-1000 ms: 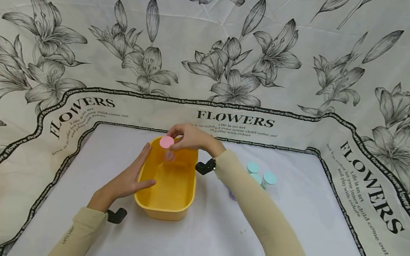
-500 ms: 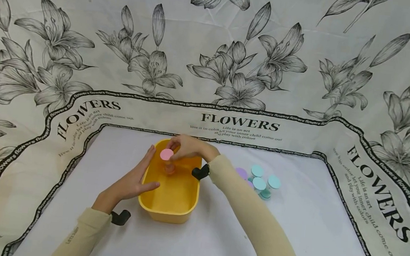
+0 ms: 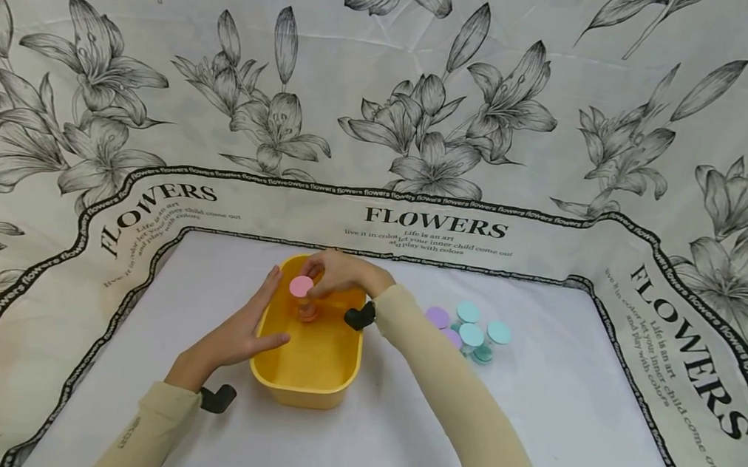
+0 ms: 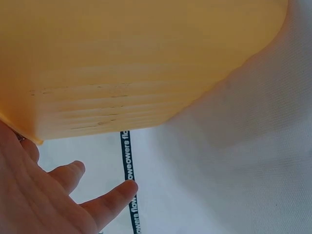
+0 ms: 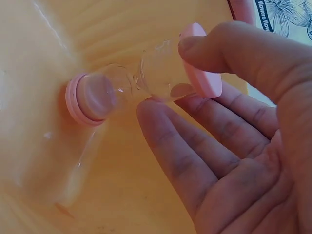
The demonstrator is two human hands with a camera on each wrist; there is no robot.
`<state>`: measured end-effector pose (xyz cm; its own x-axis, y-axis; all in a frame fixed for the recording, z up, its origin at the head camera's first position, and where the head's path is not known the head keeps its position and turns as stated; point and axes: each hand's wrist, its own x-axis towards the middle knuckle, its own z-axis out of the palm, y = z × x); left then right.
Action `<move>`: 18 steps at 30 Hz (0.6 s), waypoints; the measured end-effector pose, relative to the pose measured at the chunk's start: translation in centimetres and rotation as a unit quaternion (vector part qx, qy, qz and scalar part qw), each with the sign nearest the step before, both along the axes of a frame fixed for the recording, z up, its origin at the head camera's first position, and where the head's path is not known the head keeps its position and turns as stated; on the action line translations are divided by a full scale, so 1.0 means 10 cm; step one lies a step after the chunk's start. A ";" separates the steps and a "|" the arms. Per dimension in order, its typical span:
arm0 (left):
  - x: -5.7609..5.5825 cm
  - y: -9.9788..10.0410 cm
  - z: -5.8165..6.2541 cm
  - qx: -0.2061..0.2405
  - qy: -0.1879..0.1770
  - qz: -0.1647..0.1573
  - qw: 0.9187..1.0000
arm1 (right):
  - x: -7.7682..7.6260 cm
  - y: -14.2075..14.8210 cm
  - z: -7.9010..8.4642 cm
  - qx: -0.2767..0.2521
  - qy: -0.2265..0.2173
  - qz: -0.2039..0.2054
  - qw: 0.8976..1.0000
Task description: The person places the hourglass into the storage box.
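Yellow tub (image 3: 309,365), one. Pink-ended hourglass (image 5: 146,73), one. Teal round tops (image 3: 471,335), three; purple round tops (image 3: 437,317), two; bases (image 3: 482,355) beneath overlap, count unclear. Hands, two: one left hand (image 3: 238,331), one right hand (image 3: 340,271). Black wrist devices (image 3: 218,399), two. Beige sleeves (image 3: 459,404), two. Large FLOWERS headings (image 3: 436,223), three.

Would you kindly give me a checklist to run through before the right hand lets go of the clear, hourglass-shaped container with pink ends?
1. Right hand holding the clear, hourglass-shaped container with pink ends near its top: ok.
2. Container within the yellow, rounded rectangular plastic bin: ok.
3. Left hand at the bin's left rim: ok.
4. Pink lower end resting flat on the bin's floor: cannot tell.
5. Turquoise-topped containers and round purple tops outside the bin: ok.
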<state>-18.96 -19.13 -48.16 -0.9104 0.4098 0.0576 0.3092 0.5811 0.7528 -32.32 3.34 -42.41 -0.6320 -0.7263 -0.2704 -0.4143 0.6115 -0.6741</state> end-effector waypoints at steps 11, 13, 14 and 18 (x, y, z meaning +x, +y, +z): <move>-0.02 -0.01 -0.02 -0.004 0.010 -0.007 1.000 | -0.01 -0.02 -0.05 0.024 -0.006 0.016 1.000; -0.01 -0.01 -0.02 -0.004 0.009 -0.007 1.000 | -0.01 -0.03 -0.08 0.025 -0.008 0.016 1.000; -0.01 -0.01 -0.02 -0.004 0.009 -0.007 1.000 | -0.01 -0.03 -0.08 0.024 -0.009 0.016 1.000; 0.00 -0.01 0.00 -0.004 0.006 -0.006 1.000 | -0.02 -0.03 -0.08 0.022 -0.014 0.015 1.000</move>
<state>-19.00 -19.22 -48.19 -0.9045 0.4213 0.0653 0.3252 0.5829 0.7446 -32.53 3.03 -43.25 -0.6024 -0.7316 -0.3192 -0.4136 0.6281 -0.6591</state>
